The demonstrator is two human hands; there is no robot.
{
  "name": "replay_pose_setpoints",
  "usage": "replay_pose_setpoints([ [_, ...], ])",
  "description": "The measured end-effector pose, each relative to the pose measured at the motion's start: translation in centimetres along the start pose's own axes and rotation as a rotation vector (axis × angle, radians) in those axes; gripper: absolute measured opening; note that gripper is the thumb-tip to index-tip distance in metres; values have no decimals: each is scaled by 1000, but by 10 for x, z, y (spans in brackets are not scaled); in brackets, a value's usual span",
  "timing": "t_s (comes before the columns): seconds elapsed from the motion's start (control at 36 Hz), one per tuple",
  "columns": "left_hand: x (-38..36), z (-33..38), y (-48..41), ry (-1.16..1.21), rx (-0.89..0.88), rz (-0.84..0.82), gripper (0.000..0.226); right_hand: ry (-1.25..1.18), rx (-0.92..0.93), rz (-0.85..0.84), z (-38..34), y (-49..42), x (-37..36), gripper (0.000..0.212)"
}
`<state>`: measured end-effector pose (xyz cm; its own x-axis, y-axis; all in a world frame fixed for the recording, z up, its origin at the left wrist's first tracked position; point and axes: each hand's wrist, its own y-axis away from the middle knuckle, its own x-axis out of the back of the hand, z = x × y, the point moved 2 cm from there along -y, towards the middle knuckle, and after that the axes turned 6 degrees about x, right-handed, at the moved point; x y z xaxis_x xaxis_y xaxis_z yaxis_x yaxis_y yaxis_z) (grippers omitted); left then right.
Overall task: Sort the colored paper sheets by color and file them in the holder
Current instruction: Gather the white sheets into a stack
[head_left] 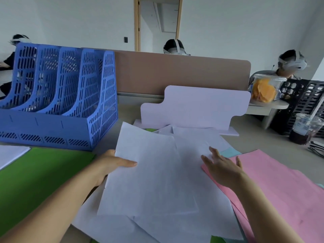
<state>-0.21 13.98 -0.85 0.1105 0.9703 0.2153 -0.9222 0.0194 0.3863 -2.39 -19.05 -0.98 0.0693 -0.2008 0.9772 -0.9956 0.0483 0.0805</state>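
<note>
Left hand (112,165): we note it gripping the top white sheet (149,172) at the sheet's left edge. The thumb lies stretched flat across the paper and the other fingers are hidden beneath it.
Right hand (222,170): wide open, fingers straight and spread, palm down. It rests on the right side of the white pile (175,225) and holds nothing; the heel of the hand sits over the near edge of the pink sheets (280,186).
Arms: both forearms are bare. The left enters from the lower left and the right from the lower right, and they converge on the pile.
White pile: loose, fanned sheets in the middle of the desk (263,142), directly in front of us.
Green sheets (38,172): flat on the desk at left, just in front of the holder.
Pink sheets: flat at right, with their left edge tucked under the white pile.
Light blue sheet (229,152): only a corner shows, between the white pile and the pink.
Holder (57,95): blue, perforated, upright at the left rear of the desk, with several compartments open toward us.
Lilac board (192,109): stands upright just behind the pile.
Right rear: a clear cup (305,130) of dark drink.
</note>
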Motion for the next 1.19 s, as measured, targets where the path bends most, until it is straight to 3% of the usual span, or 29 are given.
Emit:
replay_pose_setpoints([
  [0.11, -12, -1, 1, -61, -24, -75, 35, -177, 100, -2, -17, 1, -5, 49],
  [0.22, -13, -5, -4, -114, -11, -84, 68, -266, 89, 13, -15, 0, -9, 57],
  [0.36, 4, -2, -8, -55, -25, 92, 62, -64, 50, -15, -2, 0, 1, 40],
  [0.47, 21, -1, -10, 28, -9, 156, 62, 71, 15, 15, 8, 0, 7, 40],
  [0.58, 22, 1, -8, 8, -39, 155, 55, -175, -94, 143, 9, -9, 6, 44],
  [0.72, 16, 1, -11, -1, -69, 186, 53, -457, -231, 170, 6, -14, 7, 41],
  [0.83, 11, -1, -13, 12, -72, 209, 39, -442, -197, 161, 5, -15, 0, 38],
  [0.92, 12, -2, -13, 8, -48, 243, 66, -477, -175, 172, 5, -19, -3, 33],
  [1.0, 12, -1, -14, 64, -43, 239, 94, -668, -105, 179, 8, -25, -6, 20],
  [1.11, 7, 3, -11, 108, -44, 228, 86, -882, 17, 183, -3, -16, 3, 26],
  [1.19, 13, 2, -13, 137, -27, 251, 79, -925, -26, 172, -6, -16, 4, 33],
])
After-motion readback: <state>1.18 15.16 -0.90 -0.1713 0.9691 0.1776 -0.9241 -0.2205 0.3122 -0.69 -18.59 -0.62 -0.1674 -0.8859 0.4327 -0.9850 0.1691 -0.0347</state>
